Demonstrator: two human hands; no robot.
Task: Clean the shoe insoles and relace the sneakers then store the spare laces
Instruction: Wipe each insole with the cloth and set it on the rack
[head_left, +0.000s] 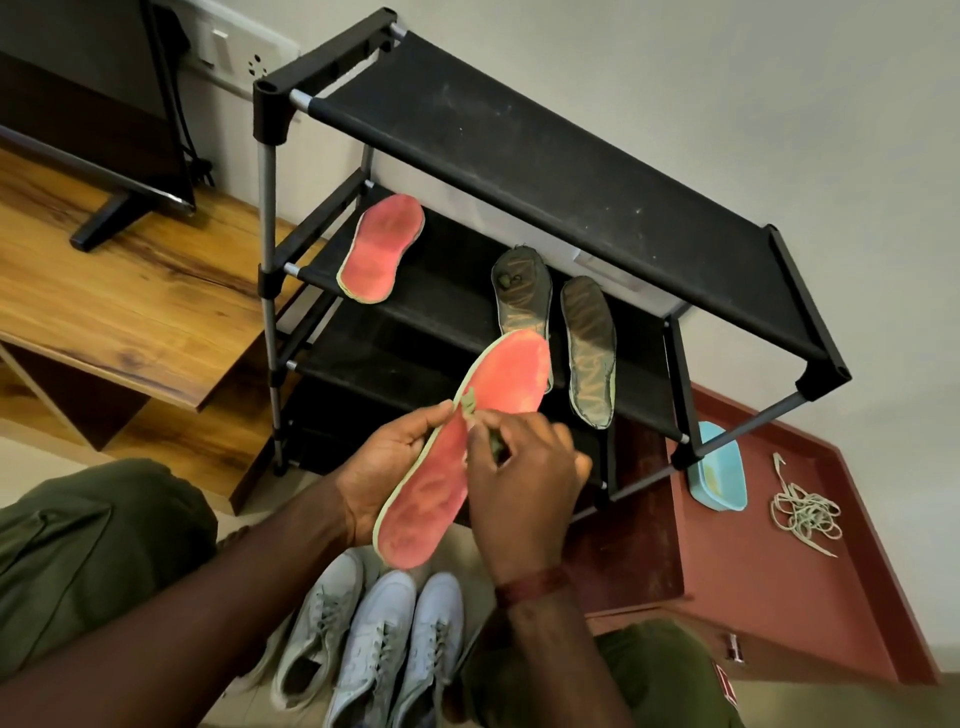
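In front of the black shoe rack (545, 171), the left hand (384, 467) grips a red insole (441, 483) by its edge, and the right hand (524, 483) pinches a small green thing (469, 402) against its top face. On the second shelf lie another red insole (382, 247) and two dark insoles (589, 348). Three sneakers (376, 639) stand on the floor under the hands. The spare laces (805, 514) lie in a loose heap on the red-brown cabinet (779, 597), near a blue tub (719, 473).
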